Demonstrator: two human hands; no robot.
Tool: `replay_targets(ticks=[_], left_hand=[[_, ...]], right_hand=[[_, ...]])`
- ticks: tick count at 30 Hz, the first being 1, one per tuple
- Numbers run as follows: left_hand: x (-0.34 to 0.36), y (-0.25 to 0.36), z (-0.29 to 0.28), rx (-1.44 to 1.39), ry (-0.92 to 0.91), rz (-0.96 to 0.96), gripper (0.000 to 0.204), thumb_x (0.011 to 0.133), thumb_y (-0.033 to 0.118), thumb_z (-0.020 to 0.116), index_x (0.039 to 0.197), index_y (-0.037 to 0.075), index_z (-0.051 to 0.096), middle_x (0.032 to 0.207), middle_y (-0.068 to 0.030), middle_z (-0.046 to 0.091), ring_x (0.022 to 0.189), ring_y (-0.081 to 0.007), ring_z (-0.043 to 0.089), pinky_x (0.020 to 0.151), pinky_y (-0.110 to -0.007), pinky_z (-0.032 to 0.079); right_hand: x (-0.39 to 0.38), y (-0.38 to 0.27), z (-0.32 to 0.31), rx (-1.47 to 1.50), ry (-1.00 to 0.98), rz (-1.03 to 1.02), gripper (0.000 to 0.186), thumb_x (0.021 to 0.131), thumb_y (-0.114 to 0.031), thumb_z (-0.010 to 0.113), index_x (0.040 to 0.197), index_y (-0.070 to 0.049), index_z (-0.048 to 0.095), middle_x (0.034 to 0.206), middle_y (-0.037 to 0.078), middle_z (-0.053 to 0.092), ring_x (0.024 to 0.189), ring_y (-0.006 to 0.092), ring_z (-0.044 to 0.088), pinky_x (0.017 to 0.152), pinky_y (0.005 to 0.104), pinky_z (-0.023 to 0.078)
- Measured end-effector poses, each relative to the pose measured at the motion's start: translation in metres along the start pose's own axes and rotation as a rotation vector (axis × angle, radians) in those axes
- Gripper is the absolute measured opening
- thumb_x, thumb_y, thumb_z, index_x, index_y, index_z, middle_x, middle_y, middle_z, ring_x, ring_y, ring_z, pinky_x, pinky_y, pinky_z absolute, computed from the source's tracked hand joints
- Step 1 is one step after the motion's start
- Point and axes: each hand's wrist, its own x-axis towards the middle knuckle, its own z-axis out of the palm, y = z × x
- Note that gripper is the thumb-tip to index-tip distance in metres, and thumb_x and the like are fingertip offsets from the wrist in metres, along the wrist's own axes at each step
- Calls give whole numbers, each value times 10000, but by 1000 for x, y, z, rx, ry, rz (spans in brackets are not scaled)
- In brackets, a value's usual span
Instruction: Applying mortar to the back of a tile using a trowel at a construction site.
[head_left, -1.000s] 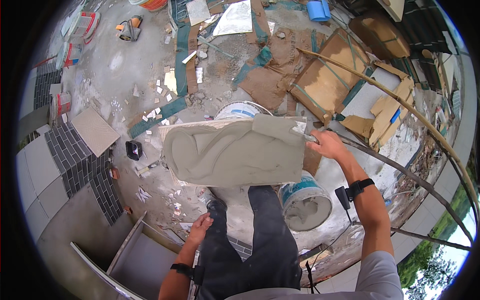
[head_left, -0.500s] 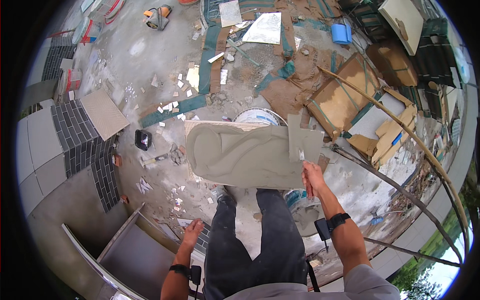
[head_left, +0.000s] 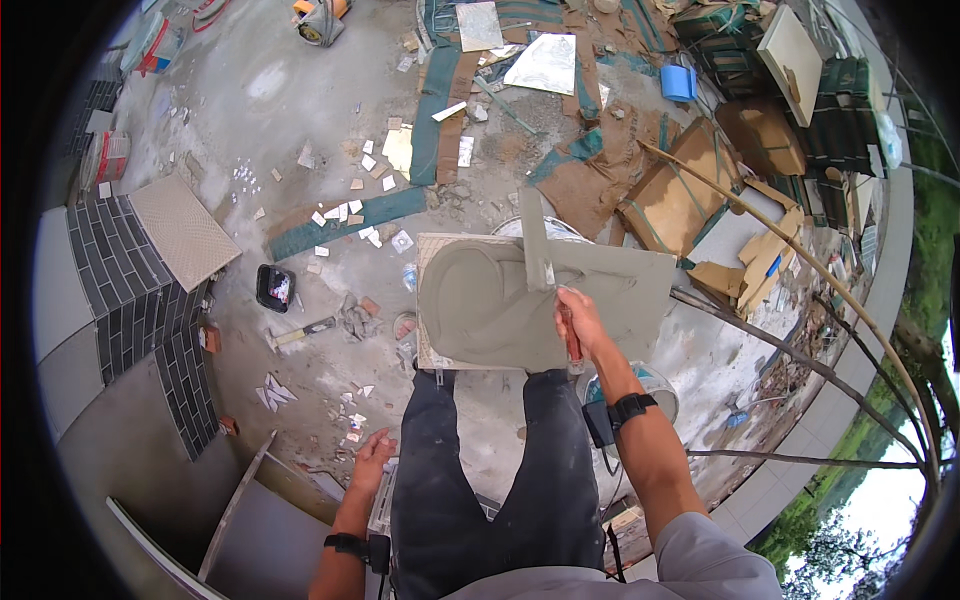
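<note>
My right hand (head_left: 582, 325) is closed around the reddish handle of a trowel (head_left: 536, 245). Its long flat blade, coated in grey mortar, rests on or just over the spread layer. Grey mortar (head_left: 480, 315) covers most of a large rectangular tile (head_left: 430, 355) in front of my knees, with swirled ridges in it. A strip of the tile's textured back shows along its left side. Behind it, a white bucket (head_left: 570, 230) is partly hidden. Beside my left thigh, my left hand (head_left: 374, 452) hangs with nothing in it, fingers loosely apart.
A bucket (head_left: 655, 390) stands by my right knee. To the left lie a hammer (head_left: 300, 333), a black container (head_left: 275, 287) and stacked tiles (head_left: 185, 225). Tile scraps and torn cardboard (head_left: 590, 180) litter the floor ahead. A long pole (head_left: 770, 215) slants across the right.
My right hand has carried the trowel leftward across the mortar, from near the tile's right end towards its middle. The whole view has shifted slightly. My left hand stays low by my thigh.
</note>
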Motion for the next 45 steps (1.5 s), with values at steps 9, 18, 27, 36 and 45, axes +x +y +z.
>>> replay_targets(ticks=[9, 18, 27, 36, 45], left_hand=[[27, -93, -135, -179, 149, -197, 497, 916, 440, 581, 1261, 87, 535, 977, -62, 650, 803, -107, 575, 712, -247, 450], [18, -65, -90, -292, 51, -157, 474, 939, 398, 556, 1277, 68, 514, 1001, -88, 645, 852, -129, 595, 782, -249, 471], [36, -67, -69, -248, -78, -92, 512, 954, 452, 497, 1301, 76, 498, 1087, -104, 641, 973, -183, 603, 885, -318, 451], [22, -108, -104, -287, 60, -220, 438, 944, 375, 543, 1269, 83, 521, 1056, -102, 644, 921, -162, 599, 836, -286, 466], [36, -112, -90, -315, 6, -100, 475, 962, 417, 495, 1286, 72, 511, 1085, -125, 640, 981, -192, 604, 886, -326, 457]], right_hand=[[29, 3, 148, -274, 40, -12, 304, 895, -351, 563, 875, -52, 518, 590, 23, 486, 424, 109, 447, 385, 267, 358], [26, 24, 185, -249, 90, -89, 339, 903, -341, 584, 1006, -24, 521, 591, 14, 504, 427, 100, 453, 391, 251, 358], [-11, 101, 164, -166, 190, -61, 281, 911, -349, 541, 844, -78, 509, 569, 19, 494, 413, 107, 438, 384, 251, 360], [40, 104, 232, -698, 35, -146, 547, 844, -360, 627, 1168, 75, 567, 642, 111, 576, 549, 162, 551, 525, 334, 445], [-26, 88, 184, -1417, -10, -236, 424, 845, -387, 583, 1011, 3, 595, 776, 219, 644, 768, 366, 642, 693, 461, 479]])
